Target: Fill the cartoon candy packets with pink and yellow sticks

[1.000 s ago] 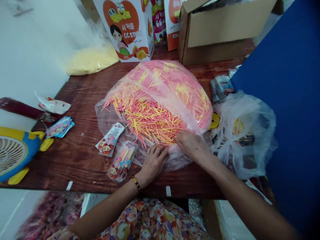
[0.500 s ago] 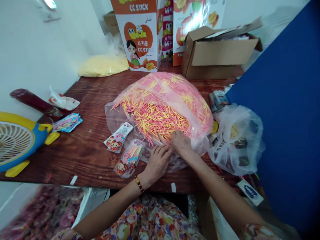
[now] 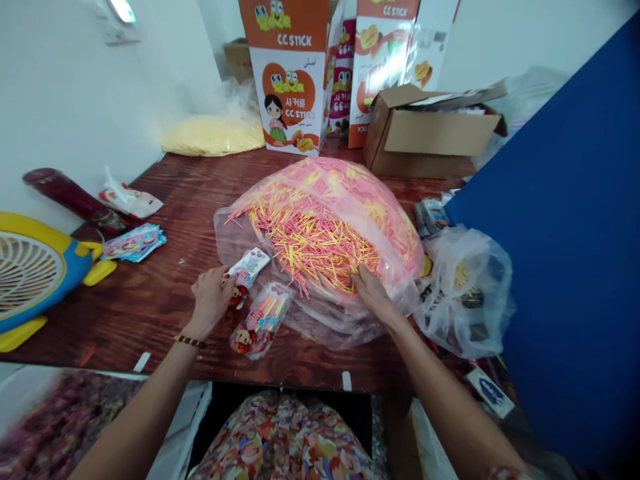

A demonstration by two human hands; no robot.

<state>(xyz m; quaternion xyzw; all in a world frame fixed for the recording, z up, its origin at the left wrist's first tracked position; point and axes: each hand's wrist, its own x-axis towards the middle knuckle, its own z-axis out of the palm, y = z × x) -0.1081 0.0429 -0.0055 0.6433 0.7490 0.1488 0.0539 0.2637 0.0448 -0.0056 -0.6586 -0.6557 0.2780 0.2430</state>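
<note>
My left hand [image 3: 213, 299] has its fingers bent and closed on the edge of a stack of printed plastic packets [image 3: 255, 261] on the table. Below that stack lies a clear packet [image 3: 263, 319] with several sticks inside. My right hand [image 3: 374, 293] rests at the front of a big clear bag [image 3: 323, 333], which lies open and full of thin pink and yellow sticks [image 3: 315, 243]. Its fingers are drawn together among the sticks, with the tips partly hidden.
A yellow and blue fan [image 3: 75, 267], a dark red bottle [image 3: 67, 197] and blue packets [image 3: 135, 243] stand at left. CC Stick boxes [image 3: 287, 87] and an open carton [image 3: 435, 137] line the back. On the right are a knotted plastic bag [image 3: 470, 293] and a blue panel [image 3: 560, 200].
My left hand has moved left, away from my right hand and the bag's front edge, onto the printed packets. My right hand has shifted slightly right, its fingers reaching into the sticks.
</note>
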